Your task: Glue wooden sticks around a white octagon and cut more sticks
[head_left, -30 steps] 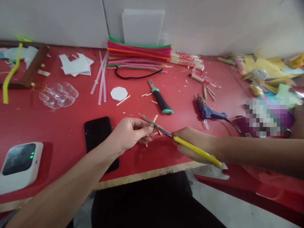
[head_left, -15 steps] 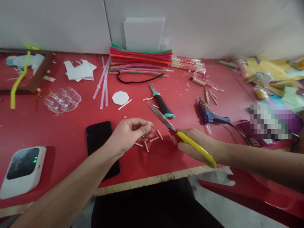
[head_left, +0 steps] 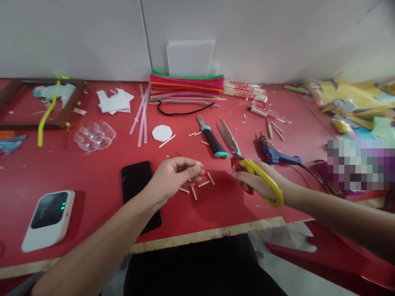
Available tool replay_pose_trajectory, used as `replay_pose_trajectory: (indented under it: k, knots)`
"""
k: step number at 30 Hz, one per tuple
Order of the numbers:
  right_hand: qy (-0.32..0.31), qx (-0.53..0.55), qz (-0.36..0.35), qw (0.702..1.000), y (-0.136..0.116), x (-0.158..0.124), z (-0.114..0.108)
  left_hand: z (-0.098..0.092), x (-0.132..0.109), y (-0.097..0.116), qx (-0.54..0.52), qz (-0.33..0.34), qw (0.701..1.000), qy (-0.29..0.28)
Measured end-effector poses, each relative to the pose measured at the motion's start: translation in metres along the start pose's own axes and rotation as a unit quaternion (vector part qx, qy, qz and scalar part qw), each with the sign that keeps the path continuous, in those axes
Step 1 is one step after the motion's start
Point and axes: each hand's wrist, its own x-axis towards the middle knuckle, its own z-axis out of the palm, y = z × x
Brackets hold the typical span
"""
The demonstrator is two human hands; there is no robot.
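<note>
My left hand [head_left: 180, 174] is closed in a pinch on a small pale piece of wooden stick [head_left: 199, 164], mostly hidden by the fingertips. In my right hand [head_left: 262, 176] are scissors [head_left: 228, 137] with one yellow and one red handle. Their blades point up and away, slightly apart at the tips, clear of the left hand. Several short cut sticks [head_left: 210, 178] lie on the red table beneath and beside my left hand. A craft knife [head_left: 212, 139] with a black and teal handle lies beyond, close to the scissor blades. To its left are a white octagon [head_left: 162, 133] and a longer thin stick [head_left: 167, 141].
A black phone [head_left: 138, 176] lies by my left forearm, with a white device [head_left: 49, 222] farther left. A blue glue gun [head_left: 276, 155] with its cord sits to the right. Pipe cleaners [head_left: 187, 86], packaged chopsticks [head_left: 245, 90] and a brown frame [head_left: 72, 102] are toward the back.
The scissors have swung away to the right from the left hand, and their blades have parted. My left hand keeps its pinch. The whole view has shifted slightly.
</note>
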Motion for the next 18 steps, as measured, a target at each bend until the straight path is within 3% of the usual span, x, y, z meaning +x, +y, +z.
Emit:
replay_pose_trajectory:
  k: [4, 8, 12, 18]
  knots:
    - [0.031, 0.029, -0.046, 0.998, -0.006, 0.011, 0.002, 0.003, -0.001, 0.002, -0.026, 0.015, 1.0, -0.001]
    - [0.153, 0.1, -0.119, 0.976, -0.019, 0.029, 0.007, 0.005, 0.002, 0.003, -0.066, 0.02, 0.998, 0.012]
    - [0.267, 0.182, -0.14, 0.936, -0.024, 0.045, 0.013, 0.005, 0.006, 0.006, -0.108, 0.02, 0.993, 0.03]
    - [0.278, 0.233, -0.139, 0.921, -0.008, 0.06, 0.013, 0.006, 0.012, 0.0, -0.161, 0.026, 0.986, 0.032]
